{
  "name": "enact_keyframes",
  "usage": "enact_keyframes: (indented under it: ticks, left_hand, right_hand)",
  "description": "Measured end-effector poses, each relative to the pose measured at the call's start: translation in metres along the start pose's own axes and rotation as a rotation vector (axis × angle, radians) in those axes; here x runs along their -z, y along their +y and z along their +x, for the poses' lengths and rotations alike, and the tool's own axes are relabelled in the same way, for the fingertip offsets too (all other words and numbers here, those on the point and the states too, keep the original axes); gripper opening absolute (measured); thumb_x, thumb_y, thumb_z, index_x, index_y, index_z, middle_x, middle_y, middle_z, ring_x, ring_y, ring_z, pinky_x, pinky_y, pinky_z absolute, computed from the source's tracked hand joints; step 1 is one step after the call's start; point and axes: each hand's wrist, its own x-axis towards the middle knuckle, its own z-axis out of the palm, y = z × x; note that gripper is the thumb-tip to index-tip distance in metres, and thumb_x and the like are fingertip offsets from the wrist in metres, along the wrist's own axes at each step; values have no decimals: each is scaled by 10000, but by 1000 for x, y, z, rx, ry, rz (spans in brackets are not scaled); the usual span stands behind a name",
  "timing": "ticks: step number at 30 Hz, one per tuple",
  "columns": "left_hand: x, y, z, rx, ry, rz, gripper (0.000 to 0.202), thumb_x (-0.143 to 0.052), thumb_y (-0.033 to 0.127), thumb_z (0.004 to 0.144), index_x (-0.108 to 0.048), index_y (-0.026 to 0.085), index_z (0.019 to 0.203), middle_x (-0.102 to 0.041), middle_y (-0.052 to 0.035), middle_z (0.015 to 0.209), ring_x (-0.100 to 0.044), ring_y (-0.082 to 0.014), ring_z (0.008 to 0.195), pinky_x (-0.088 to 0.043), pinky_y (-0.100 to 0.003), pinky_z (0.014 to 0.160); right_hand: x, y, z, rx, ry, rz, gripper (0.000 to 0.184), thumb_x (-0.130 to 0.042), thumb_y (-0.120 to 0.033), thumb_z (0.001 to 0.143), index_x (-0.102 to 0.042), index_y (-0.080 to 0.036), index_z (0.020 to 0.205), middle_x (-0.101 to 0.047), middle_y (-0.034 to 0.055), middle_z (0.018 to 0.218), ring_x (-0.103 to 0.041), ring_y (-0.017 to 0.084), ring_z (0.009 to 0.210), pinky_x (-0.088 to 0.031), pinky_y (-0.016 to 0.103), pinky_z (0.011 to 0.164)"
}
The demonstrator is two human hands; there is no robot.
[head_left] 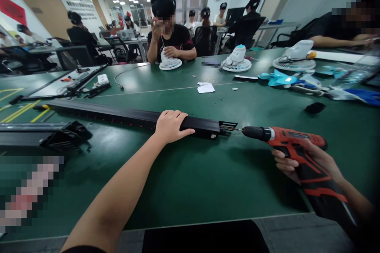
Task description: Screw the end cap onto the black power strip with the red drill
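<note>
A long black bar-shaped housing (136, 116) lies across the green table, its right end near the middle. My left hand (172, 126) rests over the top of it, fingers over the far side and thumb stretched toward the right end. A slotted black end piece (228, 124) sticks out at that end. In my right hand (314, 158) is a red and black cordless drill (297, 138), gripped by its handle and pointing left. Its thin bit (238, 129) reaches the end piece; whether it sits in a screw there I cannot tell.
Another black housing (23, 138) lies at the left. Across the table (208, 189), a person (170, 35) works on a white fan (170, 63). Paper scraps (206, 87), blue fan blades (277, 78) and a small black object (315, 107) lie farther off. A power strip (103, 80) stands back left.
</note>
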Motion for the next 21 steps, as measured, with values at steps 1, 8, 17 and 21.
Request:
enact_keyframes:
  ticks: [1, 8, 17, 21]
  left_hand:
    - [0, 0, 0, 2, -4, -4, 655, -566, 806, 984, -713, 258, 1313, -762, -97, 1233, -691, -327, 1162, -452, -497, 1115]
    - [-1, -1, 1, 5, -25, -8, 701, -571, 811, 980, -702, 222, 1335, -757, -109, 1261, -681, -328, 1173, -450, -482, 1101]
    - [-1, 0, 0, 1, -18, 2, 677, -559, 810, 986, -701, 240, 1321, -759, -100, 1269, -685, -322, 1159, -462, -478, 1088]
    - [0, 0, -1, -3, 0, 4, 656, -577, 793, 987, -706, 241, 1319, -762, -108, 1247, -691, -330, 1157, -469, -484, 1080]
  right_hand:
    - [1, 0, 0, -5, -7, -7, 389, -811, -437, 825, -757, -236, 1153, -668, 83, 820, -524, 193, 540, -581, 349, 481]
    - [-14, 2, -5, 63, -22, -45, 506, -859, -413, 785, -750, -217, 1239, -688, 82, 805, -505, 162, 525, -566, 310, 494]
    - [-11, 0, -4, 7, -49, -12, 468, -851, -408, 803, -739, -212, 1212, -678, 91, 815, -526, 175, 532, -571, 318, 498]
    - [-15, 1, -4, 9, -62, 12, 458, -834, -386, 828, -738, -174, 1222, -679, 103, 810, -527, 170, 525, -576, 317, 503]
